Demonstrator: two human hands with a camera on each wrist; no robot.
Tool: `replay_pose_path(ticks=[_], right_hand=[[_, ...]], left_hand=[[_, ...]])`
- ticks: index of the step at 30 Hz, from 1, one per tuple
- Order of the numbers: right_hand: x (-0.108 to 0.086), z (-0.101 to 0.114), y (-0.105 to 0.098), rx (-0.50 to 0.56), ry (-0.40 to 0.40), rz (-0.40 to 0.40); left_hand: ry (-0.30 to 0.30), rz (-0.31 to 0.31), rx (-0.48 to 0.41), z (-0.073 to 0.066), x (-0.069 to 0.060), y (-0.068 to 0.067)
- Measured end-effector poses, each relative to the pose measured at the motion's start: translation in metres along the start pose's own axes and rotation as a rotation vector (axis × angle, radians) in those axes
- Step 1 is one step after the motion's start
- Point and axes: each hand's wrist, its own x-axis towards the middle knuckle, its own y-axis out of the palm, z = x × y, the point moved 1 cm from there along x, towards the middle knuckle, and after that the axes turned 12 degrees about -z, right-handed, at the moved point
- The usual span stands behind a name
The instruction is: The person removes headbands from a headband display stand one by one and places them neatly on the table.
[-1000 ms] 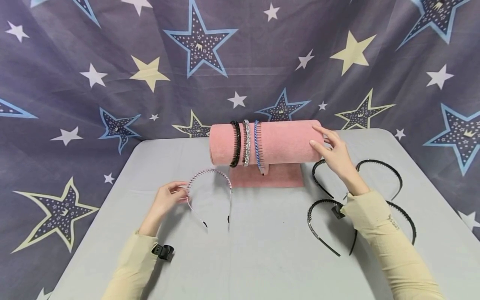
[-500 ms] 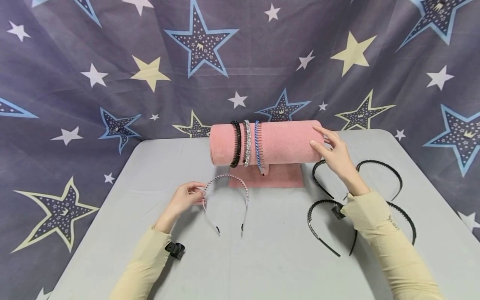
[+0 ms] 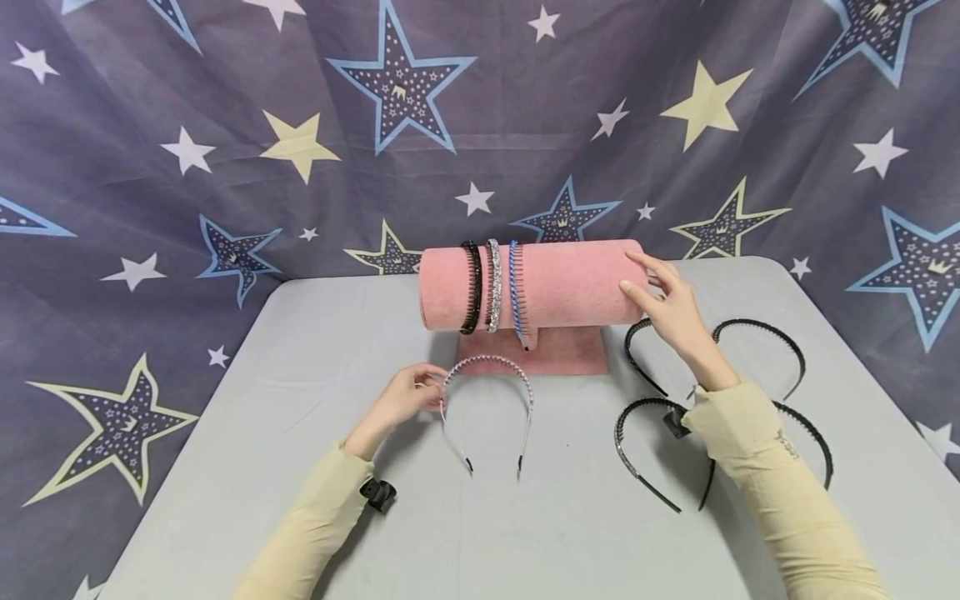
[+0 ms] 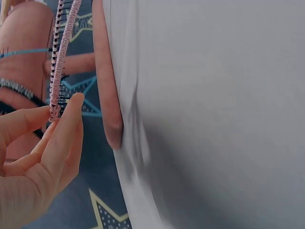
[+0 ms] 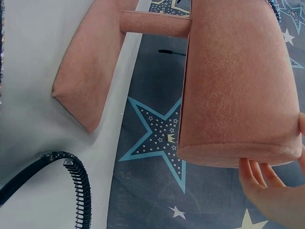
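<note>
A pink-and-white toothed headband [image 3: 486,359] is pinched at one side between the thumb and fingers of my left hand [image 3: 408,393]. It is held above the table, arch up and tips down, in front of the pink headband stand [image 3: 577,283]. In the left wrist view the headband [image 4: 61,62] rises from the fingertips. My right hand [image 3: 673,310] grips the right end of the stand's padded roll, thumb in front and a finger on top. In the right wrist view several fingertips of this hand [image 5: 269,191] touch the roll's end.
On the roll's left half sit a black headband [image 3: 473,287], a silver glittery headband [image 3: 494,287] and a blue headband [image 3: 516,287]. Several black headbands, one of them a glittery headband [image 3: 621,433], lie on the table [image 3: 570,517] at right, partly under my right forearm. A star-patterned cloth [image 3: 525,167] hangs behind.
My left hand has carried the pink-and-white headband to the right and slightly nearer, to in front of the stand's base. The right hand and the stand have stayed in place.
</note>
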Motion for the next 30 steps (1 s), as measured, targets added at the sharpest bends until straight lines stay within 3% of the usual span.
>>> replay_pose_path(ticks=[20, 30], right_hand=[[0.000, 0.001, 0.000, -0.013, 0.010, 0.010], [0.000, 0.000, 0.000, -0.015, 0.002, 0.001]], left_hand=[[0.041, 0.162, -0.002, -0.008, 0.002, 0.048], [-0.009, 0.206, 0.024, -0.009, -0.001, 0.069]])
